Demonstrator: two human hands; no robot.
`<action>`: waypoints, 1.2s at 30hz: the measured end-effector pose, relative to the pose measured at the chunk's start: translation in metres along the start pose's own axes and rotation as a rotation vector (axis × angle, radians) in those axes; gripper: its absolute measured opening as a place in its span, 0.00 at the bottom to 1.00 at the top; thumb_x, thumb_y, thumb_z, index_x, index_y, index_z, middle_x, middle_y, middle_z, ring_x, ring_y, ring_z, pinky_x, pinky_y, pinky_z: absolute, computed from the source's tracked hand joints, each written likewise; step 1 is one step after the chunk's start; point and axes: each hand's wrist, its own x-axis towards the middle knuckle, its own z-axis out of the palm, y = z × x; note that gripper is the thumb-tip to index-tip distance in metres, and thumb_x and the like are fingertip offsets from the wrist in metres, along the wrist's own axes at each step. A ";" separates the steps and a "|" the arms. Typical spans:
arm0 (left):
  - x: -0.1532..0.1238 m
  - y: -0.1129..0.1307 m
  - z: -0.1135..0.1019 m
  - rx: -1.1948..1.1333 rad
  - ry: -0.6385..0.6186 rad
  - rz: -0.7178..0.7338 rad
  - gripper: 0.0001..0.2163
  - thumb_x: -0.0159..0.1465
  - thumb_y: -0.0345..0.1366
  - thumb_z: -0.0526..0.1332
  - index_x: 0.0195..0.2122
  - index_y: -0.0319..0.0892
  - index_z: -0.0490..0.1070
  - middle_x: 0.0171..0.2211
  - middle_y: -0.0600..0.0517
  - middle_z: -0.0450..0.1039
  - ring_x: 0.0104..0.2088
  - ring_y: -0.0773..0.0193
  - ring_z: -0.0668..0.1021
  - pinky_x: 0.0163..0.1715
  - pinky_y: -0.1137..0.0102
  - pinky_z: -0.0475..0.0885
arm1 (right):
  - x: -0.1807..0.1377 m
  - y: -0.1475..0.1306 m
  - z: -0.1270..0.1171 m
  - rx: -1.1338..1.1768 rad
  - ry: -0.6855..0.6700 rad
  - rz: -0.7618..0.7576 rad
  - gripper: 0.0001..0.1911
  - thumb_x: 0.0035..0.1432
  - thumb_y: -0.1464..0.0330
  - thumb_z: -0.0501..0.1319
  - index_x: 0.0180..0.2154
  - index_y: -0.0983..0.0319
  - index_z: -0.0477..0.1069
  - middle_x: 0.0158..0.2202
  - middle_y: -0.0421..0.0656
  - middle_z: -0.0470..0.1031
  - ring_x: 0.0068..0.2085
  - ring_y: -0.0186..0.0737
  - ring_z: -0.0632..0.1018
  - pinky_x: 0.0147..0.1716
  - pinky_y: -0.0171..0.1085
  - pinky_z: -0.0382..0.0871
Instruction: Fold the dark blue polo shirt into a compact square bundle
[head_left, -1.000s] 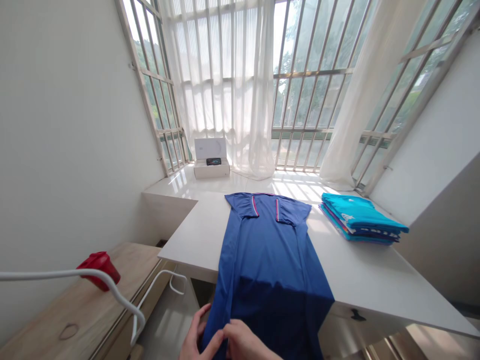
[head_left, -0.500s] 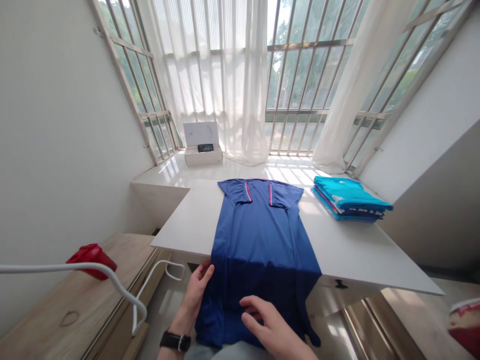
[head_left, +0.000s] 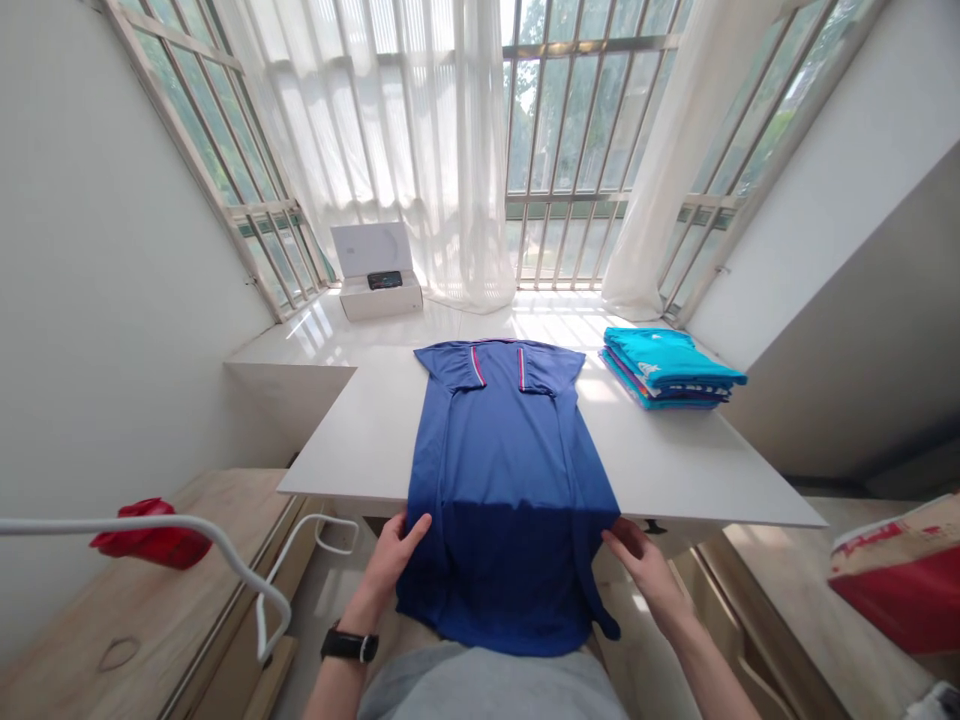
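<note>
A dark blue T-shirt lies on the white table, its sleeves folded inward with red and white cuff stripes showing. Its lower part hangs over the front edge towards my lap. At the shirt's left side, level with the table edge, my left hand pinches the fabric, thumb on top and fingers partly hidden beneath. My right hand grips the opposite side at the same height, its fingertips partly behind the cloth.
A stack of folded shirts, bright blue on top, sits at the table's right. An open white box holding a dark device stands by the window. A white curved tube crosses the lower left. A red and tan bag is at right.
My right hand has moved from above the shirt's lower middle out to its right side and taken hold there. My left hand stays at the left side. The view has shifted slightly.
</note>
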 end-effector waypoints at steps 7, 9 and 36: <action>-0.027 0.005 -0.010 -0.243 -0.196 -0.201 0.27 0.55 0.51 0.71 0.50 0.38 0.76 0.45 0.42 0.81 0.46 0.48 0.81 0.50 0.59 0.75 | -0.006 0.003 0.005 0.191 -0.183 0.012 0.27 0.43 0.47 0.70 0.39 0.61 0.79 0.41 0.50 0.83 0.46 0.54 0.81 0.51 0.47 0.73; -0.033 -0.001 -0.011 -0.278 -0.139 -0.255 0.26 0.54 0.52 0.71 0.48 0.39 0.77 0.44 0.43 0.81 0.47 0.50 0.81 0.51 0.60 0.74 | -0.011 0.008 0.003 0.177 -0.198 0.024 0.26 0.45 0.47 0.69 0.39 0.60 0.79 0.42 0.50 0.83 0.47 0.54 0.80 0.53 0.48 0.71; -0.037 0.010 0.182 0.301 -0.585 0.019 0.21 0.56 0.47 0.68 0.45 0.37 0.73 0.31 0.47 0.79 0.29 0.60 0.78 0.28 0.71 0.70 | -0.115 -0.039 0.016 -0.277 -0.151 -0.061 0.26 0.53 0.50 0.63 0.44 0.63 0.79 0.37 0.48 0.83 0.39 0.53 0.81 0.40 0.42 0.74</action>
